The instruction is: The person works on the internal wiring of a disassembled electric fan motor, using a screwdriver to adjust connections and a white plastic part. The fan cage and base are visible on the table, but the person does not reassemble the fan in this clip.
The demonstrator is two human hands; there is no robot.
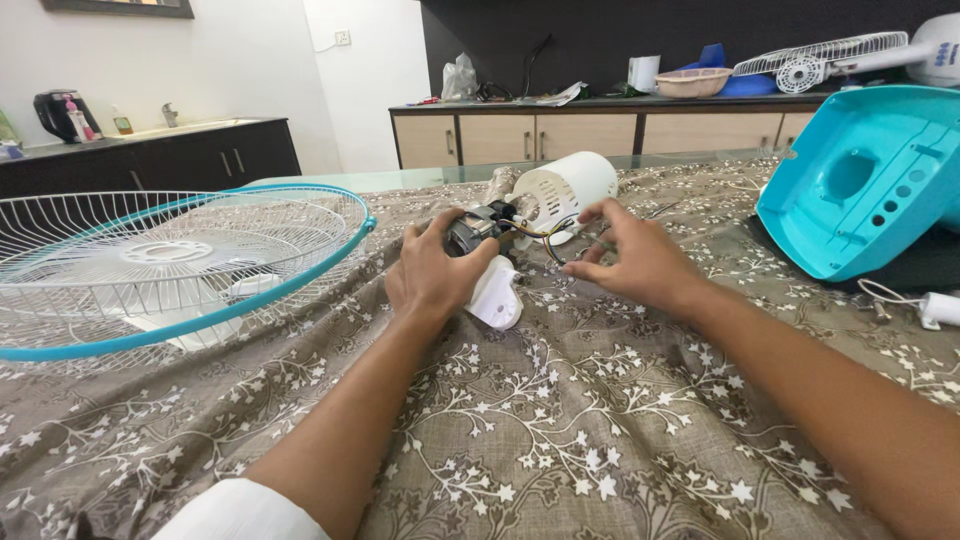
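Note:
My left hand (432, 272) grips a bare fan motor (478, 226) with metal core and dark windings, lying on a table covered by a brown floral cloth (560, 420). A white bracket piece (497, 296) sticks out below that hand. My right hand (632, 255) pinches the motor's thin coloured wires (548, 237) just right of the motor. Behind both hands lies a white slotted motor housing (562, 187) on its side.
A round wire fan guard with a teal rim (190, 318) and white blades inside lies at left. A teal fan base (868, 180) stands tilted at right, a white plug and cord (938, 306) beside it. Cabinets with clutter and another fan guard line the back wall.

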